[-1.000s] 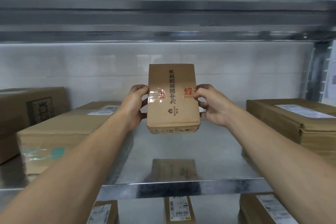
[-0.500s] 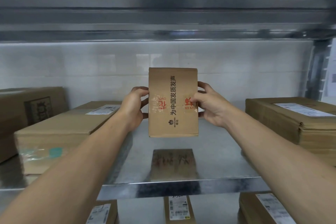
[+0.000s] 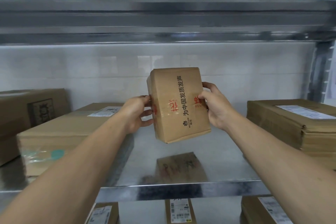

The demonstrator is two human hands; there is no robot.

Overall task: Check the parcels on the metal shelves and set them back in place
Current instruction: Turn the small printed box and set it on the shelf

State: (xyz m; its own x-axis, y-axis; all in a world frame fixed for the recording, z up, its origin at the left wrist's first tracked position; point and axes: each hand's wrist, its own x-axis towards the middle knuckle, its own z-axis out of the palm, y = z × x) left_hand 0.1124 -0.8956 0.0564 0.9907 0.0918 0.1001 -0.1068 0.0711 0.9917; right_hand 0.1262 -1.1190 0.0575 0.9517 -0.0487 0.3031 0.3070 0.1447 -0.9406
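small parcel (image 3: 179, 107) gripped between left hand (image 3: 135, 114), right hand (image 3: 216, 109), above shelf (image 3: 227, 162)

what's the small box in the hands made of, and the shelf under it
The small box looks like brown cardboard, matte, judging by its folded edges and printed ink; a glossy clear tape band crosses its middle. The shelf is metal, perhaps galvanised steel: a dull sheen blurrily mirrors the box.

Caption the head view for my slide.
Left hand and right hand hold a small cardboard parcel above the metal shelf.
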